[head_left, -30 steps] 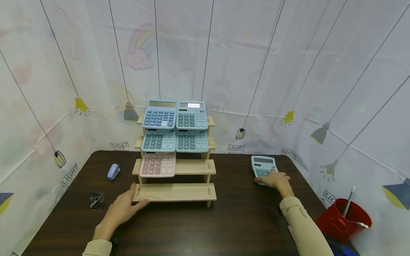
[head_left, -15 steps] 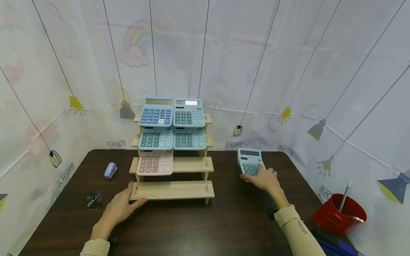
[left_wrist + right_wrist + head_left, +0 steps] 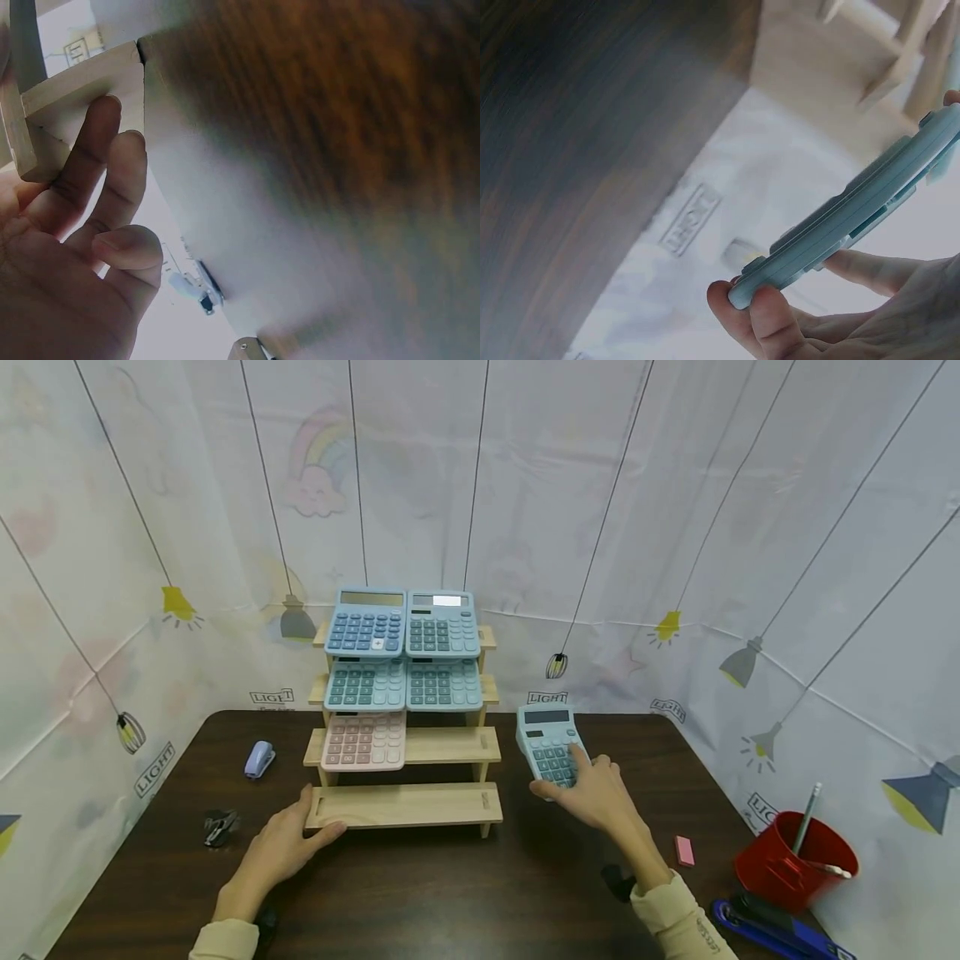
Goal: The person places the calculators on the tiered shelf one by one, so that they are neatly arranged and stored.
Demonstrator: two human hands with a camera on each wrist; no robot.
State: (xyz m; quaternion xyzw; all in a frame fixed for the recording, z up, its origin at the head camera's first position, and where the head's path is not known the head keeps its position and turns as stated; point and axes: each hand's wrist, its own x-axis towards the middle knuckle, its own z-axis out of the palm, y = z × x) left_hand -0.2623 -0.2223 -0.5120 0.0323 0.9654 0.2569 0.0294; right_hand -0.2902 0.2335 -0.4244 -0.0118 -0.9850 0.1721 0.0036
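Observation:
My right hand [image 3: 592,793] grips a light blue calculator [image 3: 551,739] by its near end, raised off the table to the right of a stepped wooden rack [image 3: 405,806]. In the right wrist view, the calculator [image 3: 847,214] shows edge-on between thumb and fingers. My left hand [image 3: 273,852] holds the left end of the rack's lowest step, thumb along the front edge. The left wrist view shows its fingers [image 3: 124,172] against the rack's end piece [image 3: 82,97]. Blue calculators [image 3: 367,622] fill the top two steps, and a pink calculator [image 3: 363,742] lies on the third step's left half.
Left of the rack are a lavender stapler [image 3: 259,760] and a small black object [image 3: 219,828]. On the right are a pink eraser [image 3: 684,851], a red bucket [image 3: 780,868] holding pencils, and a blue and black stapler-like tool [image 3: 783,931]. Printed curtains stand behind the table.
My right hand has lifted the calculator and carried it left toward the rack, uncovering the pink eraser. The left hand stays at the rack. The head view has shifted slightly.

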